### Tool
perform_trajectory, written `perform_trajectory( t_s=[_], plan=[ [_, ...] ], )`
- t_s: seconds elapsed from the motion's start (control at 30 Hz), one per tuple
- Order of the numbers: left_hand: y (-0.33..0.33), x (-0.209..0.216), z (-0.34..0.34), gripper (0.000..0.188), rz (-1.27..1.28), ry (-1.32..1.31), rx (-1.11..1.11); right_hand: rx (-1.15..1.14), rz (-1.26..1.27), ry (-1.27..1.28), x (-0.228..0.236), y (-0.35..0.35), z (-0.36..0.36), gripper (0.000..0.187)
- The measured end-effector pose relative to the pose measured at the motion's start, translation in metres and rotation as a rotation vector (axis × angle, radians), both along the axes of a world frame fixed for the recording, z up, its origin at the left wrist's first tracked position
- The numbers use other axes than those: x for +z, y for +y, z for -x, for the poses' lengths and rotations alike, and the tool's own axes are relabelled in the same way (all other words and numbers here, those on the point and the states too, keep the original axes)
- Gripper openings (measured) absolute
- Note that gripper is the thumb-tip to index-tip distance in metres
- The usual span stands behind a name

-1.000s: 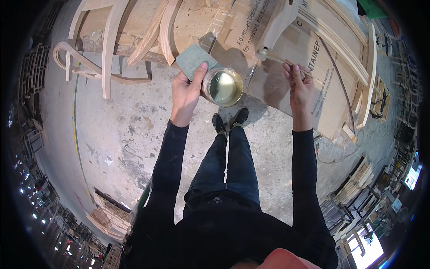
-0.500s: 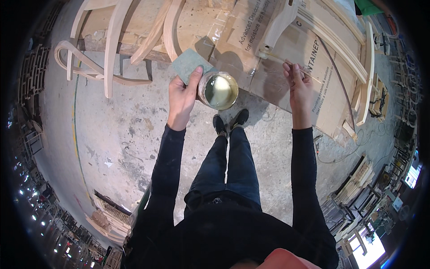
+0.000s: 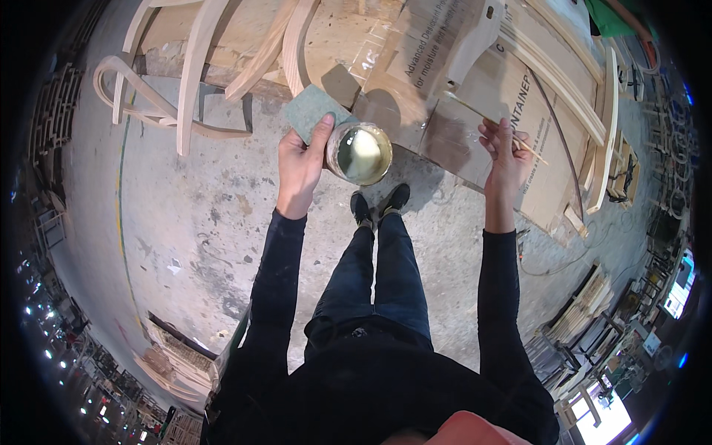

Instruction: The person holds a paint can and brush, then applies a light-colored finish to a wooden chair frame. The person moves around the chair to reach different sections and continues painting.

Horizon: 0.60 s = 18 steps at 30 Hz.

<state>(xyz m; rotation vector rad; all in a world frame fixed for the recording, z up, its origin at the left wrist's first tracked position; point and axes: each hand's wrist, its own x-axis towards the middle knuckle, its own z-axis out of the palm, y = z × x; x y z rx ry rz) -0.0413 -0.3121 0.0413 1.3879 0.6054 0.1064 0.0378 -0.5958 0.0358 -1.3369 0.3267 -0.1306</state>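
My left hand [image 3: 299, 169] grips a round cup [image 3: 333, 150] of pale yellowish-white liquid [image 3: 365, 154]. The same hand clasps a flat grey-green pad [image 3: 314, 108] against the cup, thumb on top. Farther right, my right hand [image 3: 504, 157] pinches a thin wooden stick [image 3: 477, 110], which slants up and left to a pale tip. That tip lies just below the lower end of a pale shaped wooden piece [image 3: 475, 48]; whether they touch I cannot tell.
Curved wooden frame parts [image 3: 194, 70] stand at the far left by a wooden board [image 3: 326, 44]. Printed cardboard [image 3: 452, 137] covers the surface at right, with long wooden rails [image 3: 552, 81] above it. A dark cord [image 3: 558, 119] crosses the cardboard. Stacked wood [image 3: 586, 304] lies lower right.
My right hand has moved slightly down and right with the stick, drawing its tip back from the wooden piece's end. My left hand keeps the cup and pad almost in place.
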Motion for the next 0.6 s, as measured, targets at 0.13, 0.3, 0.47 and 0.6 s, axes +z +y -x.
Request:
perform_trajectory(
  t_s=[0.13,0.3,0.47,0.6],
  plan=[
    [0.003,0.000,0.004,0.021,0.019,0.034,0.018,-0.009,0.209,-0.188,0.014,0.016,0.001,0.024],
    [0.008,-0.002,0.009,0.021,0.001,0.049,0.035,-0.012,0.411,-0.342,0.011,0.029,0.002,0.018],
    [0.011,-0.002,0.013,0.021,0.010,0.044,0.053,-0.048,0.573,-0.379,0.013,0.034,0.004,0.018],
    [0.013,-0.003,0.015,0.021,0.007,0.047,0.057,-0.020,0.748,-0.397,0.007,0.031,0.005,0.016]
  ],
)
